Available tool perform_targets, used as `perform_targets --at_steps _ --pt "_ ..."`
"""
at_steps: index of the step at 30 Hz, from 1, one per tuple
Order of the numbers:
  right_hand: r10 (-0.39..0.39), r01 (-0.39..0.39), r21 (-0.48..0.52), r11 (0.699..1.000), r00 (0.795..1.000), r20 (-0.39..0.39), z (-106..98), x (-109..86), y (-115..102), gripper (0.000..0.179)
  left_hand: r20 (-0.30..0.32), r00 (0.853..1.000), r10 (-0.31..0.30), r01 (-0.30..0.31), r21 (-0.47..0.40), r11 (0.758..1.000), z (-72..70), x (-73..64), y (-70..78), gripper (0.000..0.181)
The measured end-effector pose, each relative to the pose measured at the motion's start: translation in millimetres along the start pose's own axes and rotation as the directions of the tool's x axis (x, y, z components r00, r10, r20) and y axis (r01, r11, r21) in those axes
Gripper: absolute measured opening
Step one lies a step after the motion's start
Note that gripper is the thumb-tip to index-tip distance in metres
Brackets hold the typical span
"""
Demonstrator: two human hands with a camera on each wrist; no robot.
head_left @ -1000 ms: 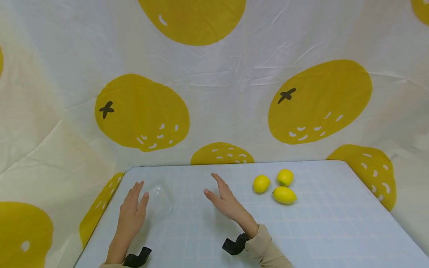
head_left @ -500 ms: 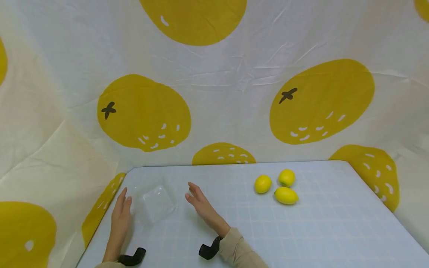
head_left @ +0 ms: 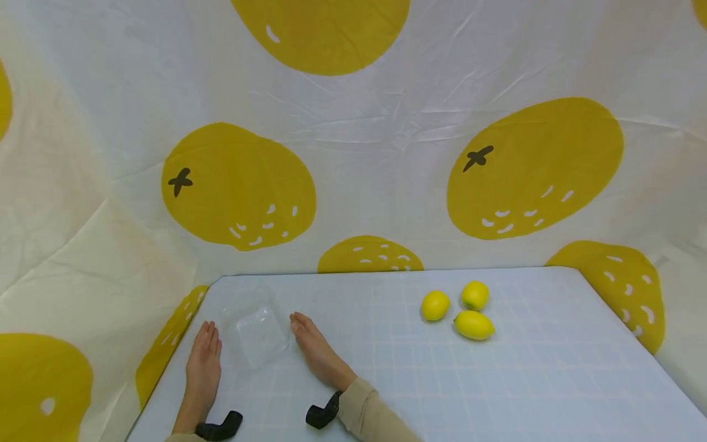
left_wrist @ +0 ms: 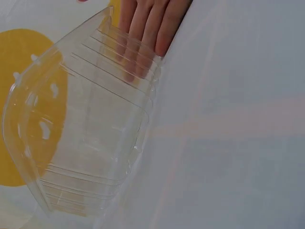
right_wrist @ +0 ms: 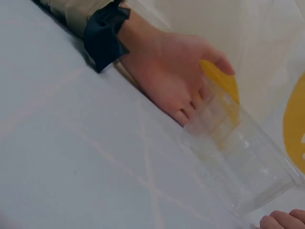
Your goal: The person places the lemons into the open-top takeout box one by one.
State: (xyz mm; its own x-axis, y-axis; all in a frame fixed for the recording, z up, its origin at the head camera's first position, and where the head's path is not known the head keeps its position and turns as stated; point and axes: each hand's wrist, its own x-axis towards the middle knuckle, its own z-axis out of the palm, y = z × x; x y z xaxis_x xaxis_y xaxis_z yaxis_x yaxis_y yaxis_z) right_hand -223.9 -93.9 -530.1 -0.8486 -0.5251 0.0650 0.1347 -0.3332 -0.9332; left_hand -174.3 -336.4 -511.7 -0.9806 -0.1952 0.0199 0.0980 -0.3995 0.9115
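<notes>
A clear plastic container stands at the table's left, between my two hands. My left hand lies along its left side, fingers straight and together, pointing forward. At the other side my right hand is held edge-down, its straight fingertips right at the container's right edge. In the left wrist view, right-hand fingers show partly through the container's ribbed wall. The right wrist view has the left palm beyond the see-through container, thumb raised; right-hand fingers enter at the lower corner.
Three lemons, one at the left, one at the back and one in front, sit together on the right half of the pale checked table. A fruit-printed cloth hangs behind and around the table.
My right hand has swung left to the container, and its fingers have come together. My left hand has shifted outward and back from over the container to its left side. The lemons stay put.
</notes>
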Motion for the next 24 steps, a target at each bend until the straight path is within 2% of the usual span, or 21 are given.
perform_targets --at_steps 4,9,12,17,24 --pt "-0.027 0.027 -0.025 0.999 0.999 0.030 -3 -2.1 4 0.059 0.056 0.998 -0.006 0.006 0.005 1.000 3.9 0.0 -6.1 0.071" --pt "-0.025 0.033 -0.099 0.995 0.996 0.083 -5 -8.2 4 0.056 0.067 0.996 -0.059 0.055 0.050 0.997 8.3 -1.1 -8.4 0.071" --pt "-0.020 0.031 -0.149 0.988 0.997 0.077 -6 -9.4 2 0.056 0.080 0.993 -0.092 0.088 0.059 0.994 10.9 -2.4 -7.8 0.071" --pt "-0.003 0.017 -0.211 0.977 0.998 0.067 -7 -9.7 1 0.056 0.053 0.991 -0.123 0.119 0.075 0.990 18.4 -3.3 -7.7 0.073" --pt "0.017 -0.003 -0.174 0.985 0.997 0.078 -6 -9.2 2 0.057 0.039 0.992 -0.118 0.114 0.079 0.990 29.0 -8.4 -14.2 0.070"
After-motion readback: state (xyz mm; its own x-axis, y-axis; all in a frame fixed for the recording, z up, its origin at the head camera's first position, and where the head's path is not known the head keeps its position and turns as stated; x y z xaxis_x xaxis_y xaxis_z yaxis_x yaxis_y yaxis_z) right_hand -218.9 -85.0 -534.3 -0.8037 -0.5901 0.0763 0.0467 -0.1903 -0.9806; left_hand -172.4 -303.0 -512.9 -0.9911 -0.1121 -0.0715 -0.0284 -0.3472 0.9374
